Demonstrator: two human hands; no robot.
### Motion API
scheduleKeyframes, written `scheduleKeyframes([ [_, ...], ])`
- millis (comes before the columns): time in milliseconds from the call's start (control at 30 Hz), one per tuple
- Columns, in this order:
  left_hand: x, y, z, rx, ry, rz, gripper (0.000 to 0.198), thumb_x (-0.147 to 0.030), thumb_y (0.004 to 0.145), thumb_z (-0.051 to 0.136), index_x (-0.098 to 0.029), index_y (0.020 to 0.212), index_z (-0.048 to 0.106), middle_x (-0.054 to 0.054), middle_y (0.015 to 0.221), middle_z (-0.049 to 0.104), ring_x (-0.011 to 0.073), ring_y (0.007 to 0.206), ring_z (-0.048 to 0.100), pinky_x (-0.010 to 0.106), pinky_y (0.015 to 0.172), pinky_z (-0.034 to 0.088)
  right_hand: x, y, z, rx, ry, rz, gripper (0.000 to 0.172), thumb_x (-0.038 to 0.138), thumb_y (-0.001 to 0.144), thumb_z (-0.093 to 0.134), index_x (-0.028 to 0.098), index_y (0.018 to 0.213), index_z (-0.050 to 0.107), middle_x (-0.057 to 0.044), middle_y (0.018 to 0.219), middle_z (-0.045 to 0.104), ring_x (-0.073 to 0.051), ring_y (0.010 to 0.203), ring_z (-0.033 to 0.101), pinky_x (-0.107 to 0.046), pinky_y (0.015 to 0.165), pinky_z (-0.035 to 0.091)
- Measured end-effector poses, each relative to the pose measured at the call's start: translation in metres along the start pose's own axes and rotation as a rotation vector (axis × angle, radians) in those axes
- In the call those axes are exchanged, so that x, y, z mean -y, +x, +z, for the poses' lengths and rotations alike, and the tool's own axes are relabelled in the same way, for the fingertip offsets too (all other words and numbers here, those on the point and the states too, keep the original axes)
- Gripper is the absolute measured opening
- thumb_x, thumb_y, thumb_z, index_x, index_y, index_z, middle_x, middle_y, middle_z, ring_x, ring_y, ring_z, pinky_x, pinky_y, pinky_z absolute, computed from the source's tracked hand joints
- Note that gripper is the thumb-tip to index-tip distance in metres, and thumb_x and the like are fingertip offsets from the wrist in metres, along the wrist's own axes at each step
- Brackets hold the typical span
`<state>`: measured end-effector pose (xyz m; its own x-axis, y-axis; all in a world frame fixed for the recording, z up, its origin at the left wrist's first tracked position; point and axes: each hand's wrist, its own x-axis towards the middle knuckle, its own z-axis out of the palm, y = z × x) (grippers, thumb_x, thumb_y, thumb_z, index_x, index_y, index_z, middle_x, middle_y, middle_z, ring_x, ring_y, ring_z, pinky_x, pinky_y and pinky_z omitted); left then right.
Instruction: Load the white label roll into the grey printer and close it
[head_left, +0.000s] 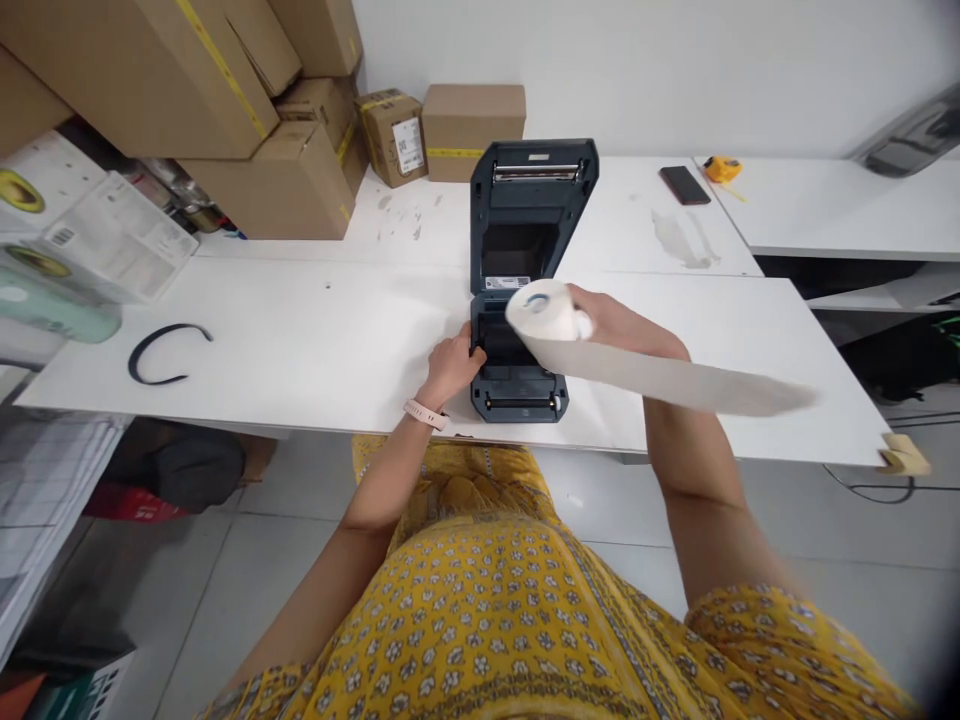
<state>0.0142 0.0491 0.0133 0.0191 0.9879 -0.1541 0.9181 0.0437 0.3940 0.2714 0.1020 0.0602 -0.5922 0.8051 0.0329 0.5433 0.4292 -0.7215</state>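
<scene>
A dark label printer stands on the white table with its lid raised. My left hand, a pale watch band at its wrist, grips the printer's left edge, thumb over the inner bay. My right hand is closed around a roll of white labels, held above the right part of the open bay. From the roll a loose strip trails to the right across my forearm, its far end blurred. The roll hides part of the bay, and the fingers behind it are partly out of sight.
Cardboard boxes are stacked at the back left, beside a printed carton and a mint-green bottle. A black headband lies on the left. At the back right are a phone and a yellow tape measure.
</scene>
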Motion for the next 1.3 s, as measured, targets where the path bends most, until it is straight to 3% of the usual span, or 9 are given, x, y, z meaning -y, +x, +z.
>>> scheduleKeyframes([
  [133,0.002,0.000,0.000,0.009,-0.023,0.011,0.054,-0.027,0.097,0.045,-0.018,0.151,0.049,0.011,0.113,0.079,0.0324,0.111,0.073,0.040,0.091,0.055,0.020,0.055,0.002,0.189,-0.483,0.029,0.070,0.050,0.064,0.085,0.022,0.124,0.062,-0.012,0.126,0.072,-0.037,0.109,0.068,-0.045,0.089,0.052],
  [233,0.004,0.001,0.000,0.017,-0.034,0.015,0.057,-0.026,0.097,0.045,-0.020,0.153,0.047,0.010,0.108,0.080,0.0321,0.110,0.073,0.040,0.090,0.055,0.020,0.070,0.006,0.227,-0.590,0.048,0.071,0.053,0.066,0.082,0.022,0.126,0.059,-0.013,0.125,0.072,-0.037,0.108,0.069,-0.042,0.085,0.052],
  [500,0.008,0.003,0.003,0.012,-0.044,0.028,0.056,-0.025,0.096,0.044,-0.020,0.152,0.048,0.011,0.106,0.080,0.0326,0.106,0.074,0.040,0.089,0.055,0.018,0.069,0.005,0.209,-0.706,0.087,0.068,0.053,0.071,0.077,0.021,0.127,0.059,-0.014,0.127,0.072,-0.038,0.109,0.069,-0.041,0.083,0.049],
  [800,0.008,0.004,0.004,0.031,-0.028,0.047,0.051,-0.026,0.099,0.041,-0.019,0.149,0.048,0.012,0.111,0.079,0.0337,0.110,0.073,0.041,0.090,0.054,0.033,0.072,0.002,0.263,-0.761,0.067,0.067,0.046,0.067,0.081,0.023,0.126,0.061,-0.013,0.125,0.070,-0.036,0.105,0.069,-0.042,0.082,0.049],
  [1033,0.006,0.005,-0.004,0.099,0.054,0.098,0.046,-0.024,0.100,0.038,-0.009,0.142,0.047,0.019,0.117,0.077,0.0352,0.113,0.073,0.042,0.094,0.053,0.026,0.083,0.009,0.246,-0.798,0.020,0.064,0.045,0.061,0.086,0.024,0.119,0.068,-0.012,0.114,0.075,-0.033,0.094,0.070,-0.040,0.077,0.049],
  [1300,0.002,0.002,-0.012,0.122,0.041,0.090,0.049,-0.022,0.099,0.037,-0.010,0.146,0.044,0.016,0.108,0.079,0.0340,0.113,0.073,0.043,0.097,0.052,0.024,0.089,0.027,0.316,-0.928,-0.005,0.064,0.045,0.062,0.085,0.020,0.119,0.070,-0.017,0.119,0.075,-0.040,0.112,0.068,-0.045,0.088,0.050],
])
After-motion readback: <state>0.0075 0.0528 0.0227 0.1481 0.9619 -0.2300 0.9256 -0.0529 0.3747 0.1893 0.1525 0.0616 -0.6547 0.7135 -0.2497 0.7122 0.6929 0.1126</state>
